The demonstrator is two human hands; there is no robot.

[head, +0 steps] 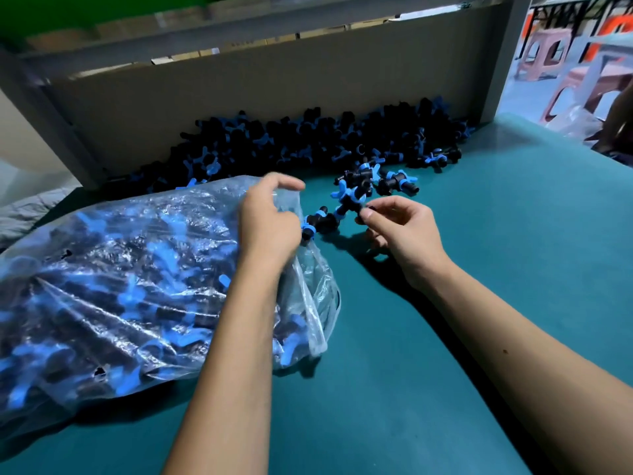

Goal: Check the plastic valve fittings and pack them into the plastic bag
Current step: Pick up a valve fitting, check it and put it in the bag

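Teal mat covers the desk (445, 337). Head view, only view available.

Surroundings: a cardboard panel (274, 94) stands upright along the far edge of the desk. A long heap of black-and-blue valve fittings (308, 142) lies against its foot. A few loose fittings (394, 181) sit apart from the heap, on the mat nearer the hands. Pink plastic stools (548, 53) stand off the desk at far right, blurred.

Plastic bag (120, 286): clear, lying on its side on the left of the desk, bulging with fittings. Its mouth faces right, toward the middle of the desk; loose film at the mouth drapes onto the mat.

Left hand (270, 217): fingers curled around the upper edge of the bag mouth, gripping the film. One fitting (320, 222) shows just right of this hand at the bag opening; whether the hand touches it cannot be told.

Right hand (397, 228): thumb and forefinger pinch the near end of a held fitting (347, 200), raised above the mat. Its black body runs diagonally, from the fingertips up and left toward the panel. Its blue winged handle sits on the far end. Other fingers of this hand are loosely curled.

Left forearm crosses over the bag's right portion, hiding part of the contents.
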